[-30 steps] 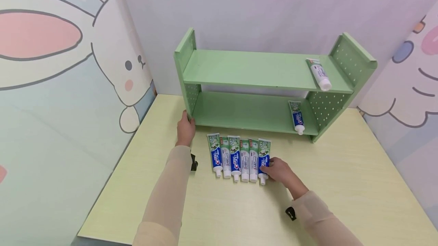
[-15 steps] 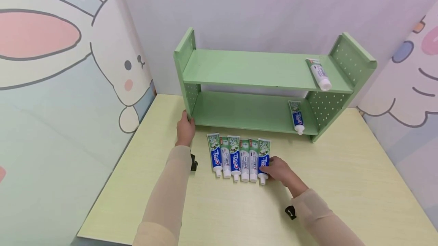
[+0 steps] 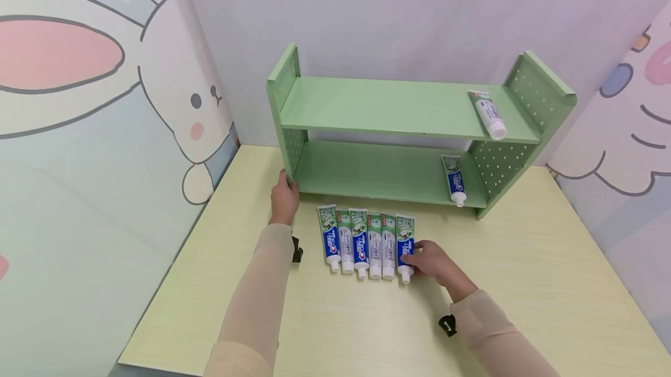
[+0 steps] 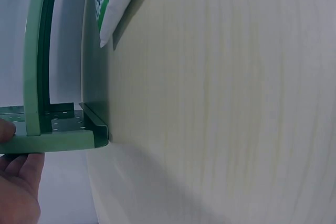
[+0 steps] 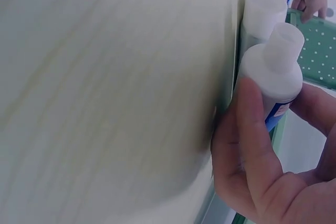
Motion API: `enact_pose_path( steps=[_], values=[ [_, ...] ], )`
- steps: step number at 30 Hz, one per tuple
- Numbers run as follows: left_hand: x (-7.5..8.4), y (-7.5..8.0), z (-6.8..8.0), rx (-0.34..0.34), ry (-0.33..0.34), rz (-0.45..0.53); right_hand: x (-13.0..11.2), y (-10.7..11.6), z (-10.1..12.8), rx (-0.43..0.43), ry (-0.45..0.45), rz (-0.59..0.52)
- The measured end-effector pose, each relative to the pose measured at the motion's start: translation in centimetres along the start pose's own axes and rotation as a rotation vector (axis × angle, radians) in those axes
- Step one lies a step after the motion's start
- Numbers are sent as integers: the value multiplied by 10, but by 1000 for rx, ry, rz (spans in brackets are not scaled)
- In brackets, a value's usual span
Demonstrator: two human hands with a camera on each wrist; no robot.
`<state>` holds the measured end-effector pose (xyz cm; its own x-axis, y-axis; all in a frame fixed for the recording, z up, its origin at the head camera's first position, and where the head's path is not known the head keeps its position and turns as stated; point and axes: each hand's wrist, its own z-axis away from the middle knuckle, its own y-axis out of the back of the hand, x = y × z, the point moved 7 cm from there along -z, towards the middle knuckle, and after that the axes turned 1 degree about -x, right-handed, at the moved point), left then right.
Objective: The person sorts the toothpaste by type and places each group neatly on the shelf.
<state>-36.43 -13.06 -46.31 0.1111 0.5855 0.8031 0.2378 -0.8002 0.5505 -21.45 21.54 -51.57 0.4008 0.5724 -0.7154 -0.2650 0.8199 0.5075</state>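
Observation:
My left hand [image 3: 285, 201] grips the left side panel of a green two-tier shelf [image 3: 377, 103]; in the left wrist view the thumb lies on one side of the panel edge and the fingers on the other. At the right end of a row on the table, my right hand [image 3: 434, 264] pinches a blue, green and white toothpaste tube [image 3: 405, 234] near its cap end. The right wrist view shows thumb and fingers on either side of its white shoulder [image 5: 270, 69]. Beside it lie several more tubes, the nearest a white and green toothpaste tube [image 3: 388, 246].
One white toothpaste tube [image 3: 488, 115] lies on the upper tier at the right. Below it, a blue toothpaste tube [image 3: 454, 180] lies on the lower tier. The pale wooden table [image 3: 550, 260] meets printed walls at both sides.
The cap end of the tube in my right hand has shifted slightly right, away from its neighbour, with the hand. My left hand has stayed at the shelf panel.

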Motion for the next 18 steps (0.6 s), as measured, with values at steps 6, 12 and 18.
enact_pose_path(
  steps=[6,12,18],
  values=[
    [0,0,1,-2,7,-3,0,3,3,-12,8,-38],
    [1,0,1,-4,6,1,0,6,6,-41,11,-87],
    [2,1,1,-2,8,3,0,9,8,-82,27,-139]
  ],
)
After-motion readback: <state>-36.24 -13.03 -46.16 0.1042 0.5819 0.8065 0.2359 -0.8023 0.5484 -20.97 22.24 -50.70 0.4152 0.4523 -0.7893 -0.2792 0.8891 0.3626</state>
